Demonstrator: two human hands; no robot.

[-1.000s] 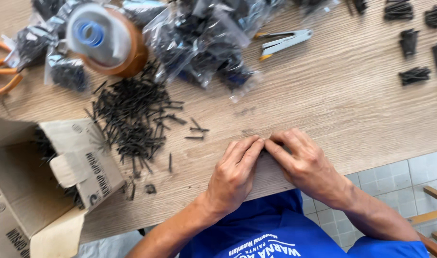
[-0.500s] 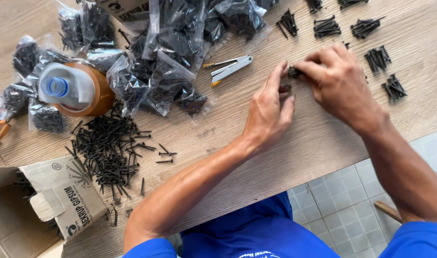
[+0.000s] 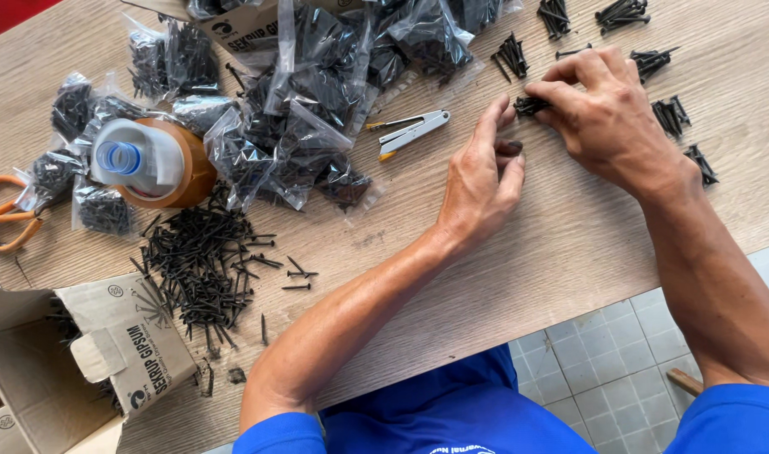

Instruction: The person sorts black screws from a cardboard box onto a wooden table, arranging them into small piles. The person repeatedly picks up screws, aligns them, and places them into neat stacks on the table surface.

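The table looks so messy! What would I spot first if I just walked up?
Probably the big loose pile of black screws spilled at the left, beside an open cardboard box. Above it, clear bags of screws lie heaped around a brown tape roll. At the upper right, the right hand pinches a small bundle of screws, with the left hand close by.

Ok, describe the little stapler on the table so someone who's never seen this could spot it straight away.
Start at the heap of clear plastic bags of dark screws at the top middle of the wooden table. Just off its right edge, left of the left hand, lies the stapler. It is the only pale grey metal tool there, slim, with yellow tips.
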